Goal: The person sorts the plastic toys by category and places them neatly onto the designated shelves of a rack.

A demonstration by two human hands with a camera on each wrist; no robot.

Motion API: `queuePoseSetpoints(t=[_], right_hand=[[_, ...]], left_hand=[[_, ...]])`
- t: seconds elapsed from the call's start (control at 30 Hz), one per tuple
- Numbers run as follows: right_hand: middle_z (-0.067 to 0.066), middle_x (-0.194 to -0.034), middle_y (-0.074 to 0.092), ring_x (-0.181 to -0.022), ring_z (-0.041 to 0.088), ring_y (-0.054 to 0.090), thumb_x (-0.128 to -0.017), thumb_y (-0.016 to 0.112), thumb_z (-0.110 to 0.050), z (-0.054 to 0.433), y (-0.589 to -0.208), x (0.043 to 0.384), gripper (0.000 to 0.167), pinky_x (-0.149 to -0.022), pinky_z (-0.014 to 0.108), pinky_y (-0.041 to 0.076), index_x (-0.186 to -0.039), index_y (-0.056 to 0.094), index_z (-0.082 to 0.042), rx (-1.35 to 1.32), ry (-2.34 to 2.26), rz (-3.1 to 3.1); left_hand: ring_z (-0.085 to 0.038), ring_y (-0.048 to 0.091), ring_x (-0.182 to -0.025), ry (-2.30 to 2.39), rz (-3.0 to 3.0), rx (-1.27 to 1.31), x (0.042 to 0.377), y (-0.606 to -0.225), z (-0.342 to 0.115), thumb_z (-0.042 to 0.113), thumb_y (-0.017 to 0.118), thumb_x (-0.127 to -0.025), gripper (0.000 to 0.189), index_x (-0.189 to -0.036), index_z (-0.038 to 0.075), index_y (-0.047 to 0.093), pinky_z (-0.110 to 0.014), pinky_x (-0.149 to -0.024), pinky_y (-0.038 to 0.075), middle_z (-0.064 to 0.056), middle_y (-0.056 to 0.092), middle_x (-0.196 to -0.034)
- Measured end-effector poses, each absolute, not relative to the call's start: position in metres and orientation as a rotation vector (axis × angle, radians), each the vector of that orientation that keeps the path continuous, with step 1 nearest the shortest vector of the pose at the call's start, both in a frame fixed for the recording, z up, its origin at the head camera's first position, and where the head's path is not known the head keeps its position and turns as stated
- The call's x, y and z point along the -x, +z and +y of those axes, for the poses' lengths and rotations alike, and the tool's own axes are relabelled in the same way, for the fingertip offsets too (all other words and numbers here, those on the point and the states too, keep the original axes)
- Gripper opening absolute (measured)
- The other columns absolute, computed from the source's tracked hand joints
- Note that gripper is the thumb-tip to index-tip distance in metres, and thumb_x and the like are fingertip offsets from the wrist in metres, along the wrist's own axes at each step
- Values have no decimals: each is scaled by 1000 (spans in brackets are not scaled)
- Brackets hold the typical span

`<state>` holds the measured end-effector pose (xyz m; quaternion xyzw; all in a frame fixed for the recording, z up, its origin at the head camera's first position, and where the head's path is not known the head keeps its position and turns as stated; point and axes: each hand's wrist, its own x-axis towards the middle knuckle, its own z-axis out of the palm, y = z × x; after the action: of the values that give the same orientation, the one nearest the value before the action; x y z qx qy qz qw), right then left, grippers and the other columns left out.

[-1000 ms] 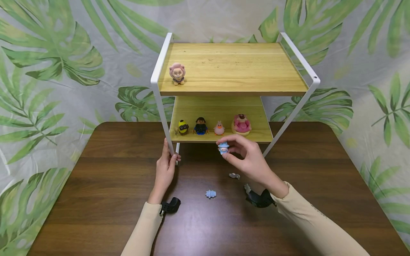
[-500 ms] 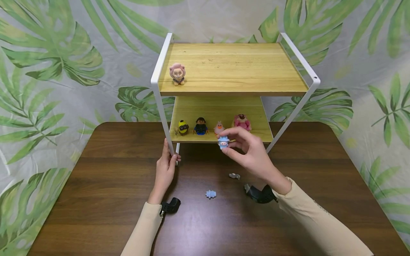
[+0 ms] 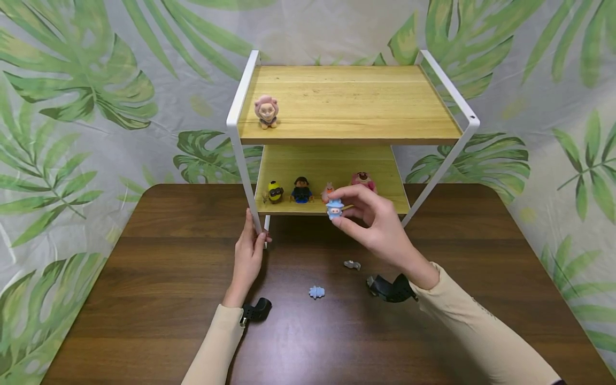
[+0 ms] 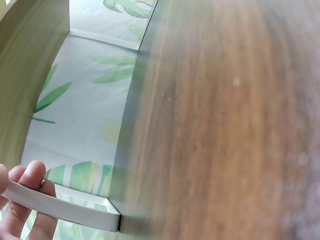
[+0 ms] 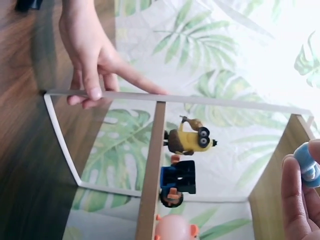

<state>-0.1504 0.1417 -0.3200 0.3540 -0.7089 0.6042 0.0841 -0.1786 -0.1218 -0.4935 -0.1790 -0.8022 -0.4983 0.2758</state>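
Note:
My right hand point(image 3: 380, 227) pinches a small figurine with a blue hat point(image 3: 334, 209) between thumb and fingertips, just in front of the lower shelf board's edge. The same blue figurine point(image 5: 307, 165) shows at the right edge of the right wrist view. My left hand point(image 3: 247, 254) grips the white front left leg point(image 4: 65, 207) of the two-tier shelf point(image 3: 351, 101), thumb on one side and fingers on the other. On the lower board stand a yellow minion figure point(image 3: 275, 191), a dark-clothed figure point(image 3: 301, 190), a pink duck point(image 3: 327, 191) and a pink bear point(image 3: 364, 181), the last two partly hidden by my right hand.
A pink lion-like figurine point(image 3: 267, 111) stands at the left of the top board. On the brown table point(image 3: 168, 267) lie a light blue piece point(image 3: 316, 292) and a grey piece point(image 3: 352, 264). A leaf-patterned cloth point(image 3: 96, 80) hangs behind.
My right hand has risen slightly with the blue-hatted figurine, towards the lower board, and now covers parts of the duck and the bear. My left hand stays on the leg.

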Motion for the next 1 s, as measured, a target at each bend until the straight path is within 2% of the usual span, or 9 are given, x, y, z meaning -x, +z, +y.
queuePoseSetpoints(t=[0.17,0.37,0.63,1.0], right_hand=[[27,-114,58,-97,21,62,-80,62,21,141,-316,151,38,-80,29,53,-116,57,9,-1072,1804,-2101],[21,-114,60,-97,22,61,-81,62,21,140,-312,151,38,-80,30,54,-116,57,8,-1074,1790,-2107],[17,-111,60,-95,22,61,-80,62,22,139,-305,152,38,-80,30,53,-115,57,9,-1097,1768,-2078],[16,-109,61,-93,22,61,-80,62,21,138,-297,152,36,-80,30,53,-114,58,9,-1095,1753,-2081]], left_hand=[[-30,63,-71,-1306,-2125,507,181,-495,-122,-12,51,-93,96,-150,49,3,-43,-65,53,-25,50,-96],[-28,63,-70,-1279,-2100,535,183,-496,-122,-19,52,-88,105,-149,52,5,-37,-62,52,-25,50,-96],[-30,63,-70,-1301,-2127,524,181,-493,-122,-9,52,-94,95,-148,54,6,-44,-61,53,-23,55,-92],[-29,62,-70,-1299,-2134,526,182,-493,-122,-11,53,-92,98,-148,54,4,-45,-61,53,-20,56,-91]])
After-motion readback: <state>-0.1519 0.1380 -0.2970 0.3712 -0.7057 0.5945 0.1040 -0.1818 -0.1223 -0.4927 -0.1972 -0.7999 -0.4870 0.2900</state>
